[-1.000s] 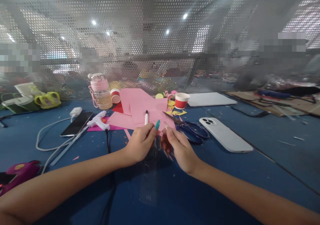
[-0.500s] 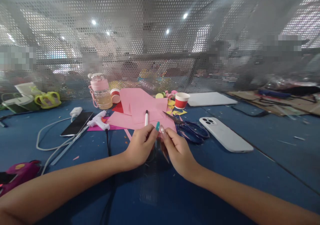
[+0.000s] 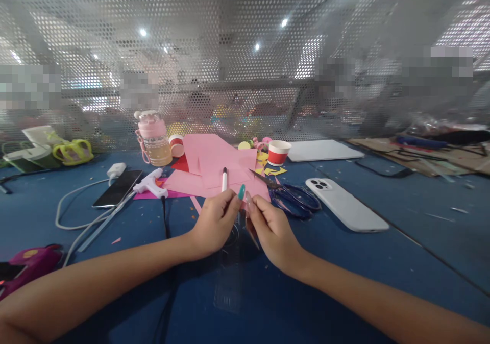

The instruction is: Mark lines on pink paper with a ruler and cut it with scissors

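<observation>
Head view: grey perforated metal panel [image 3: 229, 68] is standing behind everything, wide dark-blue table [image 3: 291, 303] is running under both forearms. Overlapping flat pink paper sheets [image 3: 225, 155] are lying straight ahead of the hands. White rectangular smartphone with three lenses [image 3: 344, 206] is lying face down on the right side. Clear bottle with pink lid [image 3: 155, 142] is standing upright, far left of the sheets. Scissors with blue loop handles [image 3: 272, 184] are lying just beyond the right hand, blades pointing forward-left, over the sheets' edge. Bare left hand with teal thumbnail [image 3: 214, 221] and bare right hand with pale long nails [image 3: 277, 234] are facing each other low over the table, tips nearly meeting; each is pinching with thumb and forefinger. White plastic glue gun [image 3: 151, 183] is lying left of the sheets; red-and-white paper cup [image 3: 278, 153] is standing to their right. Slim white marker with black tip [image 3: 224, 181] is showing just past the left hand's knuckles, long axis running away from the person; left hand is nearer, lower end is hiding, can't tell if touching. Small pink paper piece [image 3: 244, 207] is apparently sitting between both hands' fingertips, mostly covered; its long axis isn't showing.
</observation>
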The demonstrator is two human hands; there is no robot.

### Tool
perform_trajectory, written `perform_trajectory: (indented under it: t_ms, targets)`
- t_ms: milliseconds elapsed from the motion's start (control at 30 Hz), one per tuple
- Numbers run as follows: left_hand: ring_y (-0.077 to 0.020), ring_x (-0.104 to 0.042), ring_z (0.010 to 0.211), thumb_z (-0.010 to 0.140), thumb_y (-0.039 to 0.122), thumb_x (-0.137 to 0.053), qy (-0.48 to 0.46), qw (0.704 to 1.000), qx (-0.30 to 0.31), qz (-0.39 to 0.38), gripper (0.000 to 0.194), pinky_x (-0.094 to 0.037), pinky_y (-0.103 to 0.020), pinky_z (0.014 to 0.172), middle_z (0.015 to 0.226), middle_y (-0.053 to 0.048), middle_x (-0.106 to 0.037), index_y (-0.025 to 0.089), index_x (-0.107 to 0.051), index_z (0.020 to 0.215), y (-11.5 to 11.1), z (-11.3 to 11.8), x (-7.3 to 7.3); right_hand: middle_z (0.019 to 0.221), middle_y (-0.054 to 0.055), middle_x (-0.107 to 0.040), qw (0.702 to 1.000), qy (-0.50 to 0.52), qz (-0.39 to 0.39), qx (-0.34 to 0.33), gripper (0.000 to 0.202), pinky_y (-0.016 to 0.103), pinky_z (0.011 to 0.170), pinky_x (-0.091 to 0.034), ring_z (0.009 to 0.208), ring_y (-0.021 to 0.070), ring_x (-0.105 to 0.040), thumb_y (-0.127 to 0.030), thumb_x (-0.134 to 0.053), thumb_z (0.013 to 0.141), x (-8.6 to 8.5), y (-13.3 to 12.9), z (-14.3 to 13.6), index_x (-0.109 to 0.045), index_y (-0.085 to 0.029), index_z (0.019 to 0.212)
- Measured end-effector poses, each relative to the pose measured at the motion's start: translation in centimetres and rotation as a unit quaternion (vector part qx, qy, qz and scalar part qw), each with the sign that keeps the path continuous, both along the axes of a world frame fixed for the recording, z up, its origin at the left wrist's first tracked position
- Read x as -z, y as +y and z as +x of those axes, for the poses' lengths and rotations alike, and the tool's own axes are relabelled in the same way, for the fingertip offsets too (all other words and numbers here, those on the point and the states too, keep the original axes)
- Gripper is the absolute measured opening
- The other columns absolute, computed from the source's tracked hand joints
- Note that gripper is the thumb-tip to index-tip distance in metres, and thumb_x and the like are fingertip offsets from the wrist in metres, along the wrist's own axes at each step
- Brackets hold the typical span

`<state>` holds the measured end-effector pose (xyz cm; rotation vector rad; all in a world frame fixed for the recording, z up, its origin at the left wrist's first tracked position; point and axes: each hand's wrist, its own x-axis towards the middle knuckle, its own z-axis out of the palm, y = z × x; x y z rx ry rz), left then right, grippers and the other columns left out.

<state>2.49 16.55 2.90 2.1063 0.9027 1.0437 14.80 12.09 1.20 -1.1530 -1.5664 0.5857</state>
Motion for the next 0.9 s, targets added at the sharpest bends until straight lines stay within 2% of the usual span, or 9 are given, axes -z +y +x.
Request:
perform_trajectory:
  t_ms: [233, 333, 433, 700, 900]
  targets:
    - [-0.0078, -0.035, 0.048, 0.087, 0.031, -0.037, -0.015, 1.000, 0.003, -0.014, 0.027, -0.030, -0.021, 0.046, 0.052, 0.006, -0.038, 0.019, -0.040, 0.062, -0.02, -0.05, 0.31, 0.045, -0.007, -0.038, 1.000, -0.001, 0.006, 0.003, 0.029, 0.023, 0.040, -0.030, 0.039, 0.0093, -0.038, -0.031, -0.032, 0.090, 0.19, 0.01, 0.05, -0.032, -0.023, 0.062]
    - [-0.0076, -0.035, 0.043, 0.090, 0.038, -0.032, -0.047, 0.998, 0.021, -0.042, 0.030, -0.030, -0.021, 0.043, 0.050, 0.007, -0.038, 0.019, -0.043, 0.070, 0.08, -0.20, 0.45, 0.046, -0.006, -0.039, 1.000, -0.003, 0.006, 0.013, 0.030, 0.023, 0.041, -0.030, 0.040, 0.0096, -0.039, -0.032, -0.032, 0.090, 0.18, 0.00, 0.08, -0.033, -0.023, 0.062]
    - [-0.0079, -0.037, 0.039, 0.091, 0.044, -0.026, -0.055, 0.995, 0.048, -0.075, 0.037, -0.032, -0.021, 0.041, 0.045, 0.007, -0.040, 0.019, -0.041, 0.068, 0.11, -0.31, 0.43, 0.047, -0.006, -0.039, 1.000, 0.000, 0.009, 0.018, 0.030, 0.023, 0.042, -0.031, 0.040, 0.0097, -0.039, -0.033, -0.032, 0.090, 0.14, 0.02, 0.09, -0.034, -0.023, 0.062]
    - [-0.0081, -0.042, 0.041, 0.090, 0.039, -0.033, -0.015, 0.995, 0.065, -0.080, 0.030, -0.034, -0.020, 0.042, 0.046, 0.007, -0.044, 0.019, -0.043, 0.070, 0.24, -0.35, 0.13, 0.045, -0.006, -0.038, 1.000, -0.018, 0.002, 0.008, 0.030, 0.023, 0.041, -0.030, 0.039, 0.0096, -0.038, -0.033, -0.032, 0.090, 0.16, 0.11, 0.11, -0.032, -0.023, 0.061]
    - [-0.0076, -0.040, 0.040, 0.088, 0.034, -0.035, 0.010, 0.997, 0.042, -0.063, 0.027, -0.032, -0.020, 0.040, 0.045, 0.008, -0.041, 0.020, -0.037, 0.064, 0.21, -0.15, -0.08, 0.045, -0.006, -0.036, 0.999, -0.030, 0.009, 0.003, 0.029, 0.023, 0.041, -0.028, 0.040, 0.0096, -0.036, -0.029, -0.032, 0.089, -0.01, -0.02, 0.12, -0.032, -0.023, 0.061]
